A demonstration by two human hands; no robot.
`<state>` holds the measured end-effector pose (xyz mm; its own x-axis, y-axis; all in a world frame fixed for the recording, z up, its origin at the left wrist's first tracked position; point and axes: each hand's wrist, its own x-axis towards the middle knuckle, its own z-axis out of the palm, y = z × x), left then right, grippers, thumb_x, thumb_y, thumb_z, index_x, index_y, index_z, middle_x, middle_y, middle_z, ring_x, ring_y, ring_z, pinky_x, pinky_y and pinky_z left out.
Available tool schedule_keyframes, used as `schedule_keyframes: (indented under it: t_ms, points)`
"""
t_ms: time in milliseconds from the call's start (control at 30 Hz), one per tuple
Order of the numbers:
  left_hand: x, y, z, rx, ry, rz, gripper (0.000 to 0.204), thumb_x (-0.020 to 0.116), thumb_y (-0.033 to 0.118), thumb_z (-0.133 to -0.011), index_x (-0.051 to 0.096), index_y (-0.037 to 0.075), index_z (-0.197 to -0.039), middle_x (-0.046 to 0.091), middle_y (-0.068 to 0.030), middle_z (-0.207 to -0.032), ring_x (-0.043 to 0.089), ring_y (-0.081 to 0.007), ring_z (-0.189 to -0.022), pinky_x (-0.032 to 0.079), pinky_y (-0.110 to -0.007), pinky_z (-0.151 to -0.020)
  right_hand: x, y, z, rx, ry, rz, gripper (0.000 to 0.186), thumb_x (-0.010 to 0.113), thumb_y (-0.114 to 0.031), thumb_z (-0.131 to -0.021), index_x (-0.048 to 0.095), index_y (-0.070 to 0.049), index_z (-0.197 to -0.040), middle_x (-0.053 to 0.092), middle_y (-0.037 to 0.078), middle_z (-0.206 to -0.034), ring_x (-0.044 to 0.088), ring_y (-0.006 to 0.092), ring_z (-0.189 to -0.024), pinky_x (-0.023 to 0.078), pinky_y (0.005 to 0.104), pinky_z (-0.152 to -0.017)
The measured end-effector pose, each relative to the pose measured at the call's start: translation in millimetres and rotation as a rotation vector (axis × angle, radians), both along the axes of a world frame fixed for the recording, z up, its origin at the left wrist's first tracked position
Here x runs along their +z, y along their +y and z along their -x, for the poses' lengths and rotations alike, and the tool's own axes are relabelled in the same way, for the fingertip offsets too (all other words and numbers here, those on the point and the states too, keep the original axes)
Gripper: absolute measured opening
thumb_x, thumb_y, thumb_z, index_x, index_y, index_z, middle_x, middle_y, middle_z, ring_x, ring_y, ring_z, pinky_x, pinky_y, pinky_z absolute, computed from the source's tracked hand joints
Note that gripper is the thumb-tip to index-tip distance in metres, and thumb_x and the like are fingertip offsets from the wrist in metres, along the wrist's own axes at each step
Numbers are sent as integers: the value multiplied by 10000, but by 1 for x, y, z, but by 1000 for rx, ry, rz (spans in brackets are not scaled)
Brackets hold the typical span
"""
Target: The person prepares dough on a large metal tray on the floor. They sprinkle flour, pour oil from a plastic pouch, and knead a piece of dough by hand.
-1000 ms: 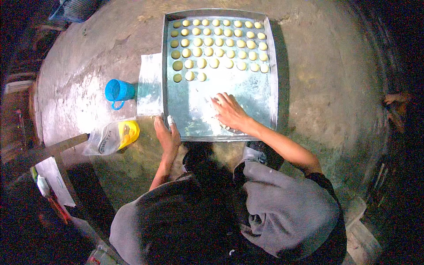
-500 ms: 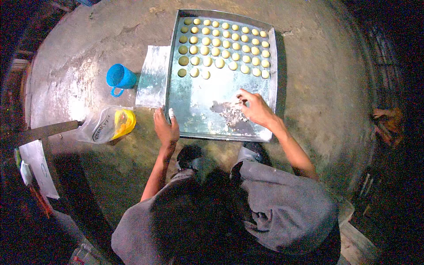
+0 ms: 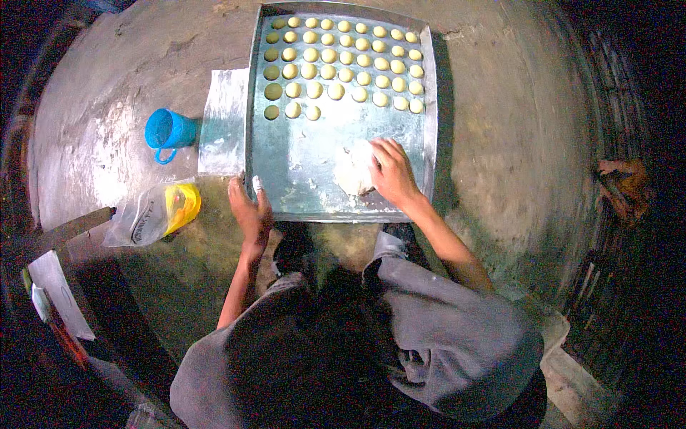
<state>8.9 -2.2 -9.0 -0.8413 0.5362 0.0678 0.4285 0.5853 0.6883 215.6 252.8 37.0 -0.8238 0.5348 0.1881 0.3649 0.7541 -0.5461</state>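
Observation:
A shallow metal tray [image 3: 431,107] lies on the floor before me. Rows of small pale-yellow dough balls [image 3: 336,91] fill its far part. At the near left corner my left hand [image 3: 251,214] straddles the tray's side wall, fingers outside and the white-tipped thumb inside. My right hand [image 3: 393,171] is over the near right part of the tray, fingers bent and close together at the edge of a white, cloth-like thing [image 3: 354,171]. Part of that thing is hidden by the hand, and its exact kind is unclear.
Left of the tray lie a flat whitish sheet [image 3: 221,121], a blue mug [image 3: 170,129] and a clear plastic bag with yellow on it [image 3: 168,211]. A dark bar [image 3: 75,227] juts in from the left. At the far right another person's foot or hand [image 3: 623,187] shows dimly.
My right hand has gone from a pinch above a brown, flaky patch to lying at the white thing, which now covers most of that patch. My left hand stays at the tray corner.

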Motion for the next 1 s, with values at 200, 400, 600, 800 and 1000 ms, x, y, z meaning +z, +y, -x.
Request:
schedule_keyframes:
  t_ms: [200,400,600,800,1000]
  points:
    - [-1,5,-5,14,39,28,561,602,133,-863,426,-97,-1344,486,-301,-1333,442,-465,-1266,331,-496,-1098,-48,-14,36,113,-22,-209,506,661,-101,-738,568,-40,-1232,447,208,-1334,414,411,-1252,337,553,-1066]
    - [-6,0,-2,10,99,50,569,612,145,-864,433,-91,-1349,486,-300,-1342,437,-458,-1280,324,-493,-1108,-43,-10,38,127,-1,-170,593,630,-136,-761,465,-2,-1315,357,243,-1394,343,442,-1300,262,620,-1088]
    - [-17,-6,1,-3,110,88,605,592,146,-842,405,-96,-1364,478,-312,-1334,426,-476,-1278,314,-508,-1115,-40,15,51,-122,187,-148,493,552,-55,-826,475,16,-1307,487,205,-1285,460,389,-1172,349,510,-993]
    - [-3,-8,-3,-30,-5,110,622,591,150,-842,381,-102,-1370,453,-319,-1354,406,-480,-1294,301,-508,-1125,-64,6,57,321,-6,-394,457,548,-157,-859,519,-115,-1313,527,165,-1247,467,349,-1202,396,529,-980]
    - [-6,-5,2,-43,3,101,603,604,135,-828,400,-104,-1343,462,-320,-1339,416,-479,-1286,325,-506,-1110,-48,17,86,567,-36,-555,375,568,-177,-829,562,-80,-1192,527,164,-1208,513,323,-1119,436,484,-920]
